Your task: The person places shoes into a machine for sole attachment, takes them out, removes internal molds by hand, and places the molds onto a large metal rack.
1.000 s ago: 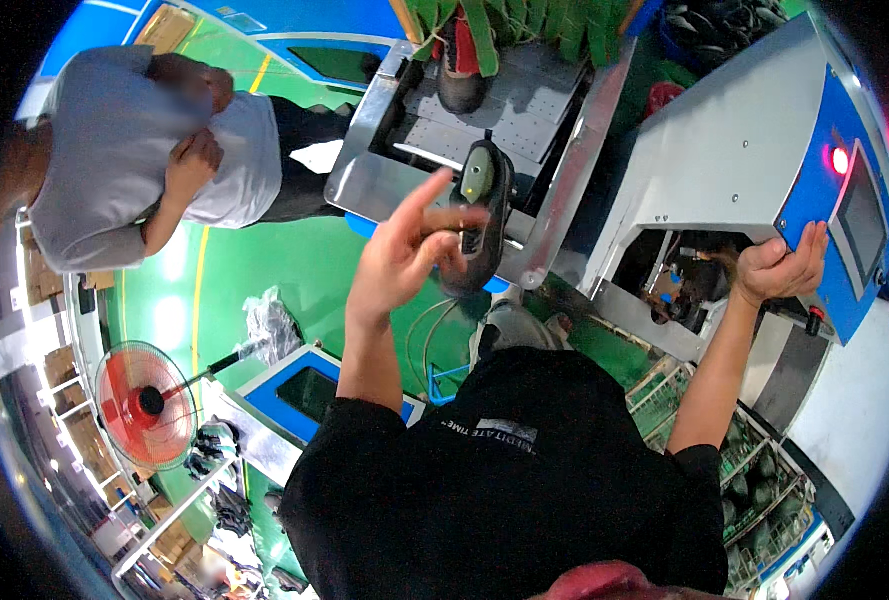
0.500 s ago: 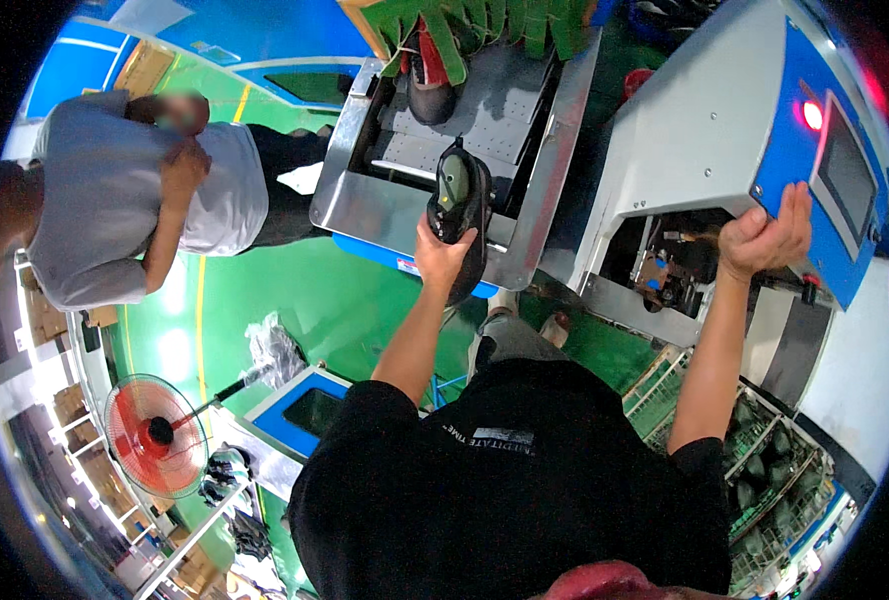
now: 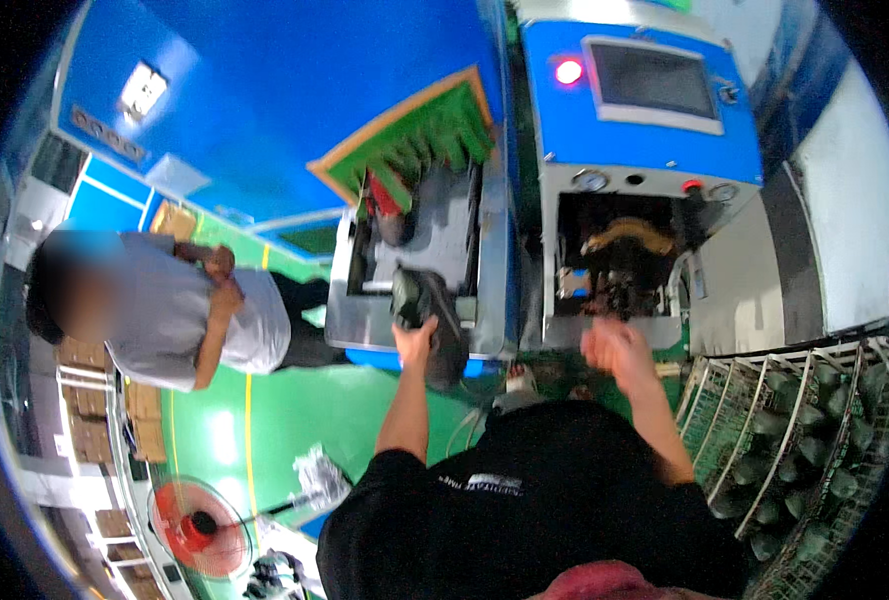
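My left hand [image 3: 414, 345] is closed around a black shoe [image 3: 449, 335], which has a greenish shoe last showing in its opening. The shoe is held over the front metal edge of a conveyor machine [image 3: 345, 325]. Farther back on the conveyor lies another dark shoe [image 3: 397, 228] with red in it, partly under green hanging strips [image 3: 433, 130]. My right hand [image 3: 622, 357] is just in front of the open bay of a blue and white machine [image 3: 645, 140]. Motion blurs its fingers, and nothing shows clearly in it.
Inside the bay sits a curved tan part [image 3: 630, 236] among dark mechanisms. A wire rack [image 3: 695, 440] of dark green shoe lasts stands at my right. To the left, a person [image 3: 180, 310] in grey stands with bent arms. A red fan [image 3: 200, 527] is at the lower left.
My view has turned to the right. My right hand has come down from beside the machine's screen panel to the front of its bay. My left hand still holds the shoe.
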Demonstrator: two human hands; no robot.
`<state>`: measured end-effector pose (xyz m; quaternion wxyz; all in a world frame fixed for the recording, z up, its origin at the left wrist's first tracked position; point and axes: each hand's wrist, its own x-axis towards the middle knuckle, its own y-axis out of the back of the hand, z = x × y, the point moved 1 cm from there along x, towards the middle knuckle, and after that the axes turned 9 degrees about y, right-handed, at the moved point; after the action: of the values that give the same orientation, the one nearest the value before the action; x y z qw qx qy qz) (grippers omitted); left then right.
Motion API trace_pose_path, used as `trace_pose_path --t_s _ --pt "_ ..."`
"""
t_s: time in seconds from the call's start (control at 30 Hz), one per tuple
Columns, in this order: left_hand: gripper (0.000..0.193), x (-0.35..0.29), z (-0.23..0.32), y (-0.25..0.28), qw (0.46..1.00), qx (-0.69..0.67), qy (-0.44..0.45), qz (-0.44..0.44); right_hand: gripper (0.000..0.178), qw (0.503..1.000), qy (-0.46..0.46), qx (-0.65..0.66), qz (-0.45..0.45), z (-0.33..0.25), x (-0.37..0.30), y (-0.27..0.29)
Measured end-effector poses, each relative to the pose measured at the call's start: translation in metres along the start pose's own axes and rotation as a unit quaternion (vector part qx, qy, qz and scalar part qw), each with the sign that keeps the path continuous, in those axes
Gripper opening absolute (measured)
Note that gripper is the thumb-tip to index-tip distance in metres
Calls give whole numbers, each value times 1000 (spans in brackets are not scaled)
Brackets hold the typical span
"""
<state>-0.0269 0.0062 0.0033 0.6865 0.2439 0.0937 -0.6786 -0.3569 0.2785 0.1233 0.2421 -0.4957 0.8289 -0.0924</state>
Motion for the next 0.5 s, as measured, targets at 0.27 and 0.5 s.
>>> trace_pose_path --t_s 0.27,0.5 --pt "43 -94 -59 60 950 -201 188 -149 26 954 -60 155 249 49 -96 128" --pt "67 -214 16 22 908 -255 158 -293 73 967 -7 191 -170 33 -91 106"
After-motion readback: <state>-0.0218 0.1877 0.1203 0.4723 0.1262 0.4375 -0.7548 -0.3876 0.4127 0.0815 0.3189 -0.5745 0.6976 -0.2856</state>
